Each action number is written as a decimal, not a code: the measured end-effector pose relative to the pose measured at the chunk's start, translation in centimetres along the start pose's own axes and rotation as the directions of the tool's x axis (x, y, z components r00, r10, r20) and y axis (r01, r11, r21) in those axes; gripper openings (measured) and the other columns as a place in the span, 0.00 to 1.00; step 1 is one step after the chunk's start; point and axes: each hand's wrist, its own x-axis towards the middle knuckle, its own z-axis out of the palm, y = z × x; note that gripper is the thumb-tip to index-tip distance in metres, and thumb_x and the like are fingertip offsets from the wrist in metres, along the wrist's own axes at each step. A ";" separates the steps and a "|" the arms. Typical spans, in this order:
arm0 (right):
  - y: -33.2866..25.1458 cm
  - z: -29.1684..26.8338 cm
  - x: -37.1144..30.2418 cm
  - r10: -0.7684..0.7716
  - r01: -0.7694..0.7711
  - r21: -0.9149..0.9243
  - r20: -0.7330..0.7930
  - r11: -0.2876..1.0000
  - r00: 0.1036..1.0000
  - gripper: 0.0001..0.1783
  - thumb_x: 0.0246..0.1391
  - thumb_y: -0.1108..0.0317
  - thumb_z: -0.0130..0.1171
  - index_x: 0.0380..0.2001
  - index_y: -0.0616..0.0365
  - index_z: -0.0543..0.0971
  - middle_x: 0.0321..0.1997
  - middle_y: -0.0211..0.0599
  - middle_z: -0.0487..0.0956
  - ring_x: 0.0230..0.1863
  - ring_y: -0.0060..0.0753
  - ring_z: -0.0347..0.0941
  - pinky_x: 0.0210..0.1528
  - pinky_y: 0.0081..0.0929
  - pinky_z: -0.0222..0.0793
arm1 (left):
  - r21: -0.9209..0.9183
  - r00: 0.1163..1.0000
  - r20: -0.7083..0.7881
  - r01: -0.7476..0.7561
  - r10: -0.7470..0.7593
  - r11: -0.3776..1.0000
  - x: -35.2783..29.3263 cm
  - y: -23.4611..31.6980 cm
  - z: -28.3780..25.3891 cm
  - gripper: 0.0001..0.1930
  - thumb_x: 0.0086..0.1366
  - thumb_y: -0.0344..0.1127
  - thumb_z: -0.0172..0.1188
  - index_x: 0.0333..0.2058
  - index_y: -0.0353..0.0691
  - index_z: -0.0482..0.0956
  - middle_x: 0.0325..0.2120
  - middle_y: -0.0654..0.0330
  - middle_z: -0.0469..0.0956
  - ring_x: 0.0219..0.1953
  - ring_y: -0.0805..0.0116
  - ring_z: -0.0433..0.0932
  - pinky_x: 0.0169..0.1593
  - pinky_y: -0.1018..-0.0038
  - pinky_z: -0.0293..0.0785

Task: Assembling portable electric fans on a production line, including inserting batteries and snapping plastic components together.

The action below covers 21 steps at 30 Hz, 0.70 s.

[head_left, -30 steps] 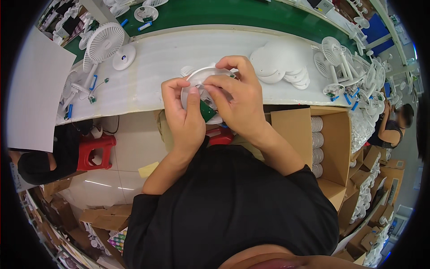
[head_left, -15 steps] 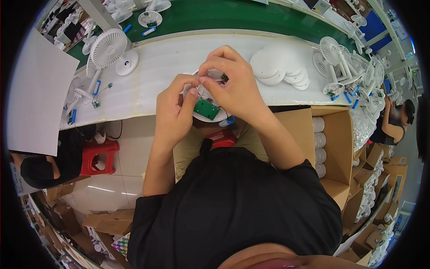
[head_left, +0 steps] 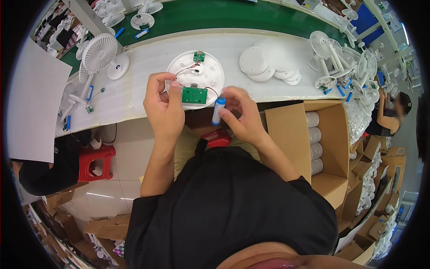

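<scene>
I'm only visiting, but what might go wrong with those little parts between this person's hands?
The blue-and-white cylinder at the right hand reaches past the front edge of the table in this view; if it slipped, it might drop and tug the wire that seems to lead to it.

Thin wires cross the white round base close to the left hand, so a finger could snag one.

Bright, even indoor light; white glare streaks the floor [head_left: 105, 198]. Fisheye distortion bends the edge of the table [head_left: 145, 67]; the outer rim is black.
</scene>
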 end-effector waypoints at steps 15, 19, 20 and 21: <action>-1.5 -1.9 1.7 0.063 -0.098 0.352 0.110 0.931 0.992 0.20 0.50 0.86 0.57 0.49 0.63 0.77 0.42 0.38 0.74 0.35 0.24 0.73 0.30 0.14 0.70 | 0.012 0.999 0.051 0.010 -0.010 1.000 -1.1 0.1 1.3 0.07 0.65 0.23 0.51 0.42 0.35 0.72 0.32 0.59 0.75 0.26 0.78 0.68 0.28 0.84 0.67; -2.7 -0.3 2.4 0.110 -0.085 0.282 -0.074 0.956 0.991 0.18 0.50 0.84 0.59 0.46 0.63 0.78 0.43 0.39 0.73 0.34 0.24 0.72 0.30 0.14 0.69 | 0.024 0.999 0.041 -0.002 0.001 1.000 -1.4 0.4 1.9 0.07 0.65 0.23 0.51 0.42 0.35 0.71 0.32 0.58 0.75 0.25 0.78 0.68 0.27 0.83 0.67; -3.0 0.1 2.5 0.152 -0.116 0.260 -0.120 0.959 0.981 0.17 0.50 0.83 0.60 0.44 0.63 0.79 0.43 0.39 0.73 0.34 0.25 0.72 0.31 0.15 0.69 | 0.033 0.999 0.036 -0.005 0.004 0.999 -1.5 0.5 1.9 0.07 0.65 0.23 0.51 0.42 0.35 0.71 0.32 0.58 0.75 0.25 0.78 0.68 0.27 0.83 0.67; -3.1 0.2 2.6 0.192 -0.149 0.239 -0.166 0.959 0.967 0.15 0.50 0.82 0.60 0.43 0.63 0.79 0.44 0.39 0.72 0.34 0.25 0.72 0.31 0.15 0.69 | 0.043 1.000 0.030 -0.008 0.007 0.999 -1.5 0.5 1.9 0.07 0.65 0.23 0.51 0.42 0.35 0.71 0.32 0.58 0.75 0.25 0.78 0.68 0.27 0.83 0.67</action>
